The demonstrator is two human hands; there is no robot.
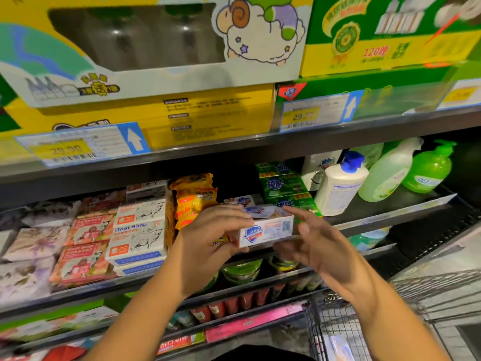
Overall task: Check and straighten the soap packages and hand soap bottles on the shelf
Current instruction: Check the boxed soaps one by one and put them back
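A white soap box with a blue shield logo (265, 231) is held in front of the middle shelf. My left hand (208, 241) grips its left end, fingers curled over the top and thumb beneath. My right hand (315, 243) is at the box's right end with fingers spread and mostly straight, touching its right side and underside. More boxes of the same soap (243, 201) lie behind. To the right stand a white bottle with a blue pump (341, 183), a pale green bottle (387, 173) and a bright green pump bottle (429, 170), all leaning.
Goat Soap boxes (138, 230), pink soap packs (86, 246) and floral packs (36, 241) fill the shelf's left. Orange packets (194, 196) and green soap bars (283, 186) stand at the middle. Large yellow cartons (156, 110) sit above. A wire cart (338, 332) is at lower right.
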